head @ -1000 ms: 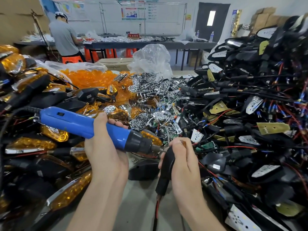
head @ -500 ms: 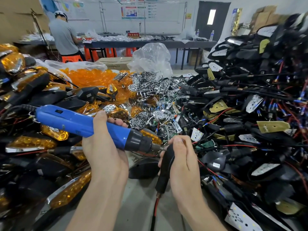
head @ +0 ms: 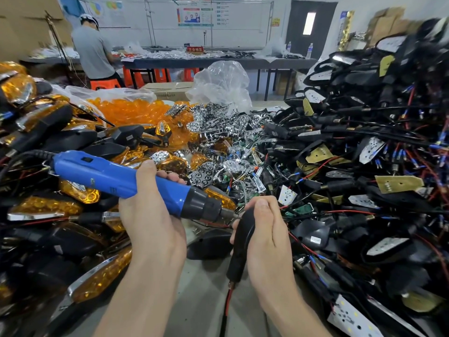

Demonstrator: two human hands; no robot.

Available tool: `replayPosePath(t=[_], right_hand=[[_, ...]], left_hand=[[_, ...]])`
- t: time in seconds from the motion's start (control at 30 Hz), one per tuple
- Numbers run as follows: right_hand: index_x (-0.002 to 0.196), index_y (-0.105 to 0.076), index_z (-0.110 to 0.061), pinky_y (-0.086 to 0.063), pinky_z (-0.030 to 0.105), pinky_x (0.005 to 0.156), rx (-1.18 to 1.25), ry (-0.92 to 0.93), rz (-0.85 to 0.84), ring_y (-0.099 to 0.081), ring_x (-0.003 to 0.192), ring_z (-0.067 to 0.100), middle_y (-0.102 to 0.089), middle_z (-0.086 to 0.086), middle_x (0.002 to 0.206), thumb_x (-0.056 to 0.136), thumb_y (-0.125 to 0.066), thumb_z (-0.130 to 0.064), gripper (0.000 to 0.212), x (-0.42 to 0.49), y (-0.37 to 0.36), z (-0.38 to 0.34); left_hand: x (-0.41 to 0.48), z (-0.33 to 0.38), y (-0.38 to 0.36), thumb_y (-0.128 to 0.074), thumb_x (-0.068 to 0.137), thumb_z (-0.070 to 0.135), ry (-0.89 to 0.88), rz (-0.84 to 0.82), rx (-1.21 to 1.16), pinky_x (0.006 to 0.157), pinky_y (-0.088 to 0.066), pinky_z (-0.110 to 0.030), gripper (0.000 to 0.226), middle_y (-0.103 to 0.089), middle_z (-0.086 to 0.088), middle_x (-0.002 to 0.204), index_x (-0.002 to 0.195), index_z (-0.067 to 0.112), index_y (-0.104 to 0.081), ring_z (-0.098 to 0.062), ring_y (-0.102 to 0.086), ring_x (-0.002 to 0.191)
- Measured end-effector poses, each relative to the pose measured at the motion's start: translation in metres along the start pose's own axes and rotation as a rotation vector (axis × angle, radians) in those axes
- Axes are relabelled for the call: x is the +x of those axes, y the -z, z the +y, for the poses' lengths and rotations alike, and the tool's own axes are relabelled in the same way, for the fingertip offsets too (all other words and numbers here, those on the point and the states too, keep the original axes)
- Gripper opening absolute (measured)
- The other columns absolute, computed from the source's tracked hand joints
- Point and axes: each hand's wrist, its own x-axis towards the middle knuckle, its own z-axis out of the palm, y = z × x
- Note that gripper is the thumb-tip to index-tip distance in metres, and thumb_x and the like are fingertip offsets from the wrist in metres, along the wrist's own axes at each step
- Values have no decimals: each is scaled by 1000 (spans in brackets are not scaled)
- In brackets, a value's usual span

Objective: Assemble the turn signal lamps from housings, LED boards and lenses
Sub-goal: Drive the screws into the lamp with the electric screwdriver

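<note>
Both hands are clamped on something. My left hand [head: 150, 227] wraps round the blue electric screwdriver [head: 116, 176], thumb over the barrel. My right hand [head: 267, 234] grips a black lamp housing [head: 243, 237], stalk pointing down toward me and a red wire [head: 228, 300] trailing from its end. I hold the housing upright, just above the worktop [head: 201, 288], so its back faces the tool. The bit [head: 233, 215] comes in slanting from the left and meets the housing near the top. By my reckoning that is where a screw goes in to fasten the lamp together, though the screw itself is too small to see. Parts are heaped within reach on every side, so I need not get up. Lamps with amber lenses [head: 43, 205] lie at my left, chrome reflectors [head: 218, 122] straight ahead, and black housings with LED boards and wires [head: 364, 166] are piled high at my right. An open clear plastic bag [head: 109, 93] at the back left holds loose amber lenses [head: 131, 110]. A second clear bag [head: 218, 81] stands crumpled behind the reflectors, and I cannot tell what it holds. Between them is a cardboard box [head: 167, 90], its contents out of sight.
</note>
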Motion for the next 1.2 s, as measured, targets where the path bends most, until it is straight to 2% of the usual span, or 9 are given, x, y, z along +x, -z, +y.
replayPosePath(t=[0.1, 0.17, 0.4, 0.53, 0.63, 0.77, 1.03, 1.2], right_hand=[[92, -56, -32, -52, 59, 74, -8, 0, 20, -62, 74, 36, -61, 13, 78, 93, -27, -62, 41, 1, -1, 2], [93, -56, -32, -51, 59, 75, -8, 2, 25, -62, 75, 36, -61, 13, 79, 93, -27, -63, 42, 2, -1, 3], [92, -55, -36, -55, 49, 61, -20, 16, 23, -65, 61, 17, -67, 0, 72, 95, -24, -62, 41, 0, 0, 5], [95, -56, -36, -54, 56, 66, -45, 32, 46, -63, 66, 30, -62, 11, 74, 96, -24, -63, 43, 0, -1, 5], [94, -56, -36, -52, 57, 66, -70, 44, 47, -61, 67, 35, -59, 15, 74, 96, -22, -64, 43, 0, -2, 4], [92, -55, -36, -52, 57, 66, -70, 53, 46, -62, 67, 32, -60, 12, 73, 96, -22, -62, 43, 0, -1, 4], [92, -56, -36, -53, 56, 70, -50, 49, 39, -63, 71, 29, -62, 7, 76, 96, -21, -61, 43, 0, -1, 4], [90, -55, -36, -53, 52, 62, -22, 41, 32, -63, 65, 26, -61, 10, 75, 94, -22, -61, 42, 1, -2, 3]], left_hand=[[0, 0, -1, -65, 93, 17, -4, -2, -4, 68, -58, -31, 13, -60, 4, 62, 86, 17, -54, -12, -63, 60], [0, -1, 0, -65, 94, 17, 15, -6, -11, 69, -57, -31, 12, -61, 4, 63, 89, 15, -53, -12, -63, 61], [1, -1, 1, -64, 95, 18, 19, 18, 9, 69, -57, -31, 16, -60, 5, 61, 85, 16, -52, -12, -62, 60], [0, 0, 0, -66, 93, 18, 6, 25, 12, 72, -58, -32, 13, -61, 5, 62, 91, 16, -53, -13, -64, 63], [0, 1, 1, -66, 93, 19, 3, 33, 24, 71, -58, -30, 14, -62, 6, 60, 89, 17, -53, -12, -65, 62], [-1, 1, 1, -65, 94, 19, 7, 42, 35, 66, -57, -28, 14, -62, 6, 60, 89, 18, -53, -11, -65, 61], [-1, 2, 0, -65, 93, 17, 20, 50, 38, 67, -58, -30, 15, -62, 6, 58, 86, 17, -53, -11, -65, 60], [0, 2, 0, -65, 94, 18, 30, 61, 45, 68, -58, -30, 16, -61, 6, 58, 84, 18, -53, -11, -65, 60]])
